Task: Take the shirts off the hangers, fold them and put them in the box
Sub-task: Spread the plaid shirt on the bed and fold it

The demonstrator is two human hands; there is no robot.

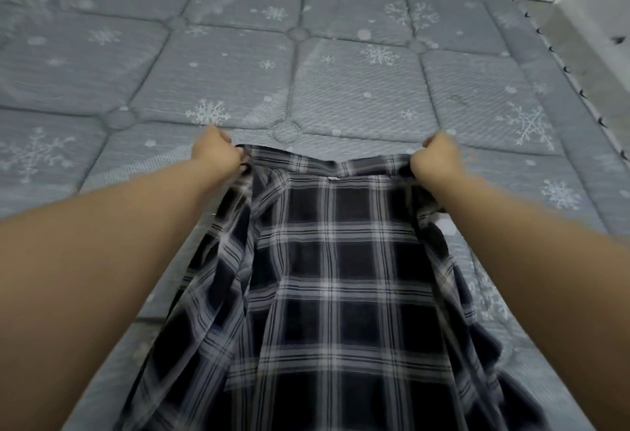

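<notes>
Shirt [327, 277] pinched at both shoulders by left hand [218, 154] and right hand [436, 158], spread from centre toward six o'clock on mattress [341, 89], probably laying-out step; next, smooth flat, fold.

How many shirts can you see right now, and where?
1. A dark plaid shirt lies spread on the grey mattress, its shoulders gripped by the left hand and right hand. No hanger or box in view; others may be out of frame.
</notes>
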